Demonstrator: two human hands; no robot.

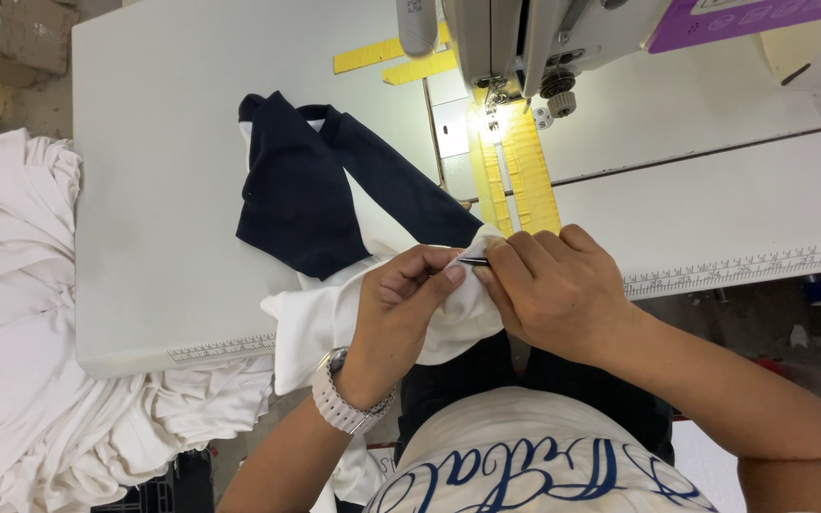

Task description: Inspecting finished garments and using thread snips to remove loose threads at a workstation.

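One garment (372,237) lies at the near edge of the white desk (163,142), made of two colours of cloth: a navy part spread flat toward the middle of the desk and a white part that hangs over the edge toward the person. Two hands work on the white part, close together and just in front of the body. The left hand (401,294), with one pale wristwatch (339,399) on its wrist, comes up from below with the wrist bent, its fingers curled and pinched shut on a fold of the white cloth. The right hand (553,285) reaches in from the right, knuckles up, fingers bent around the same fold and closed on one thin dark tool (473,260), whose tip shows between the two thumbs; what kind of tool it is cannot be told. The two hands touch at the fingertips. One sewing machine (515,38) stands at the far side of the desk, its needle area lit, with yellow tape strips (515,161) stuck to the desk below it and two more strips off to its left. One heap of white cloth (21,313) lies to the left of the desk, spilling down below its edge. A printed ruler strip (743,266) runs along the desk's near edge on the right.
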